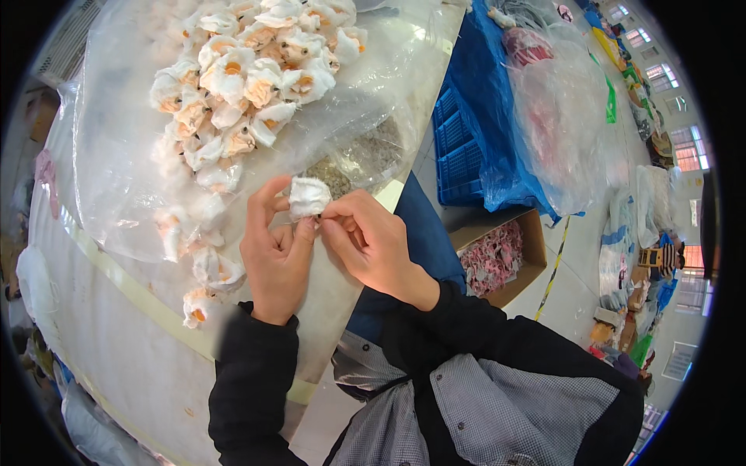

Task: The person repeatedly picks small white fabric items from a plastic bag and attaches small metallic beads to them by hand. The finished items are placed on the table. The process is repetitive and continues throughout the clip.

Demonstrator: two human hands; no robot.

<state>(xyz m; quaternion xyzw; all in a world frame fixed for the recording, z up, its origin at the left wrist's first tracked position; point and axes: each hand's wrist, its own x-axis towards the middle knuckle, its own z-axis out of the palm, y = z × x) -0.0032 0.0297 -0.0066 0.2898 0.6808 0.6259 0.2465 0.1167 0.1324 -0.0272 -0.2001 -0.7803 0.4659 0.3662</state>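
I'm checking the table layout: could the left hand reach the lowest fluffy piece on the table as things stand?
Probably yes: the lowest fluffy piece lies close by the left hand, and nothing visible covers it. That hand would likely first release the small white piece it holds.

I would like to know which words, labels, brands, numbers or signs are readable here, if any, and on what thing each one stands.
No text can be read in this picture.
White fluffy piece: no lettering visible.
Pale sheet on the far wall: seems to have print, too small and blurred to read.
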